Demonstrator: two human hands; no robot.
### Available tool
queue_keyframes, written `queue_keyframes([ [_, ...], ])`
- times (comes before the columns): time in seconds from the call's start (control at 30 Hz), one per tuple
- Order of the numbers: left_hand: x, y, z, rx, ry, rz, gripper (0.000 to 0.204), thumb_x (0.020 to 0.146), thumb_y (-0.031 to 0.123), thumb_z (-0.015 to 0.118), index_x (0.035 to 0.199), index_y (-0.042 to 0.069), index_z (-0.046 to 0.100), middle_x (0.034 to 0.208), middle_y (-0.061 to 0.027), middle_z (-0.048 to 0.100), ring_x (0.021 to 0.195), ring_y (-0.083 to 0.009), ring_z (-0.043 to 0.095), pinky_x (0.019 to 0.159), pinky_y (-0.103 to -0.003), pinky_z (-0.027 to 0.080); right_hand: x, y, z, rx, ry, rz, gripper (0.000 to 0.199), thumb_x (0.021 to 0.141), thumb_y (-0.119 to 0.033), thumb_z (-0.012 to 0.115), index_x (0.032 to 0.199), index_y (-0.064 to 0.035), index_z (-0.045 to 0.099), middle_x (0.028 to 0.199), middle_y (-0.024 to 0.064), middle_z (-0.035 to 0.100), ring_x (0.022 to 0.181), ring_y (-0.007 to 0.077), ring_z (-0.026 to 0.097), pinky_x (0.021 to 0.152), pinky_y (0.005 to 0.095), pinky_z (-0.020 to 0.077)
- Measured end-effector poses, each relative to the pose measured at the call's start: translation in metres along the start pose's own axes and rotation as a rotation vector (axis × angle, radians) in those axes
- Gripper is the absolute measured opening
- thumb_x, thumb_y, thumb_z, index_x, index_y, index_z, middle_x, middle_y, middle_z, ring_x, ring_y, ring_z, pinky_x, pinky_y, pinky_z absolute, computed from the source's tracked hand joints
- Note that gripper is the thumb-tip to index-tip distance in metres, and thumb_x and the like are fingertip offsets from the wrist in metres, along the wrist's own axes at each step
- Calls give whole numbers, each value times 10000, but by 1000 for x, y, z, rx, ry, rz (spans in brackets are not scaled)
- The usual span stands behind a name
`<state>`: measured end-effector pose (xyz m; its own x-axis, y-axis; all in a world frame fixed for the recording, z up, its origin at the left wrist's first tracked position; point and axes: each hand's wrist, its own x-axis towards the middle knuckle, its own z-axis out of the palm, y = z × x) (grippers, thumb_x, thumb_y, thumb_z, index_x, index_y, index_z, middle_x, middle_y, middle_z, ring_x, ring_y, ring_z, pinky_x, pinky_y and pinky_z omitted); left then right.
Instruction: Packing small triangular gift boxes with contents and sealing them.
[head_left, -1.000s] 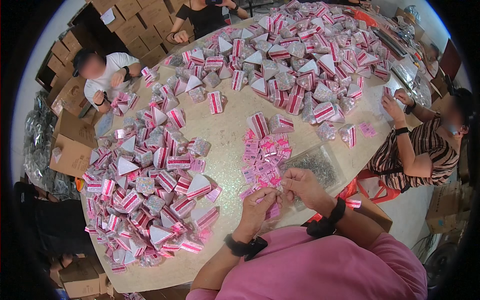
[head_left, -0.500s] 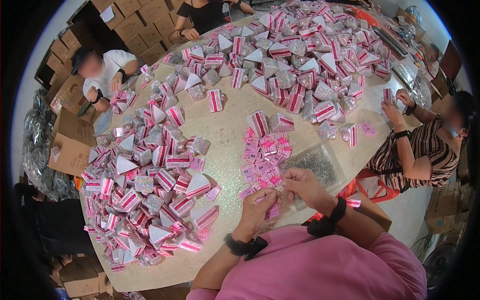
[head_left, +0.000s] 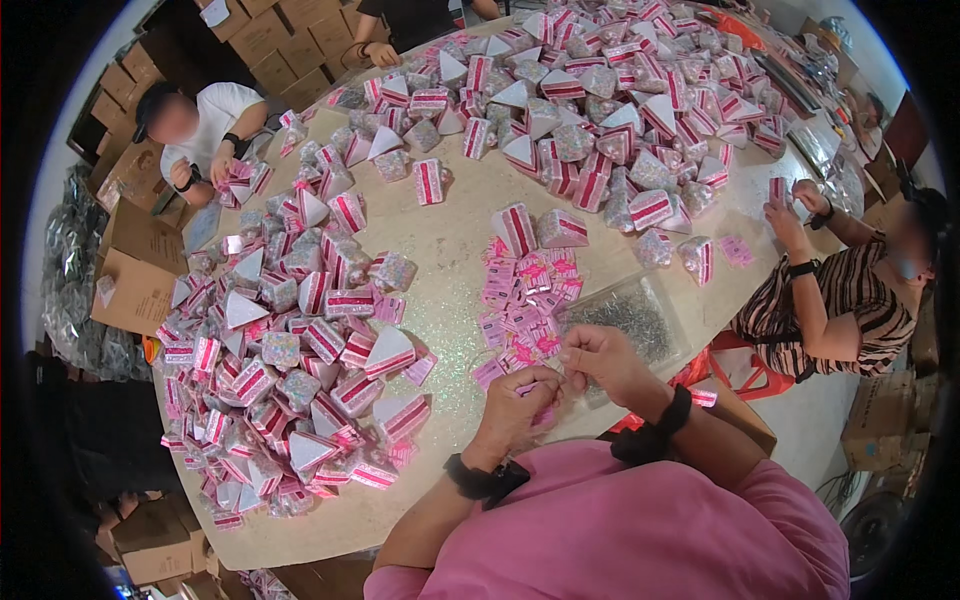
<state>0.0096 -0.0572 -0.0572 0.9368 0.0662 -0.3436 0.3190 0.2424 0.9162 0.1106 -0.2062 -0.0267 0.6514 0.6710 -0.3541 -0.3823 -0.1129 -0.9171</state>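
at left, a heap of wedge-shaped pieces (head_left: 290, 350) is crowding the edge of the table (head_left: 455, 250); a knock could be sending some floorward. the left hand (head_left: 510, 408) is pinching what is appearing to be a pink card (head_left: 543, 414) near the table's near edge; a slack pinch could be letting it slip. beyond it, loose cards (head_left: 525, 295) are overlapping; a dragging knuckle could be scattering them. the right hand (head_left: 605, 362) is holding thumb and finger together just beside the left; whether it is grasping anything, i cannot tell. behind it, a clear tray (head_left: 673, 312) is holding fine metal pieces (head_left: 645, 325); a bump could be spilling them.

the left fingers are covering most of the card. the right hand is hiding the tray's near corner. individual metal pieces are blurring together.
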Motion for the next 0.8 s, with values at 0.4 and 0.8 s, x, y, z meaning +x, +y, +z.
queue_keyframes([
  [0.4, -2, 1, 1, 4, -38, 4, 100, 838, 65, 573, 878, -1, 637, 776, -6, 611, 711, -68, 552, 640, -210, 453, -4, 5, 8, -72, 22, -22, 91, 869, -102, 586, 828, -22, 571, 680, -2, 559, 579, 60, 525, 543, 208, 432],
  [0.8, 5, -9, 8, 122, -174, -216, 90, 824, 72, 577, 814, 9, 640, 751, 15, 594, 671, -50, 522, 620, -192, 422, 3, 48, -68, -461, 403, -84, 140, 836, -118, 581, 891, 10, 600, 735, 82, 608, 684, 225, 585, 639, 303, 469],
])
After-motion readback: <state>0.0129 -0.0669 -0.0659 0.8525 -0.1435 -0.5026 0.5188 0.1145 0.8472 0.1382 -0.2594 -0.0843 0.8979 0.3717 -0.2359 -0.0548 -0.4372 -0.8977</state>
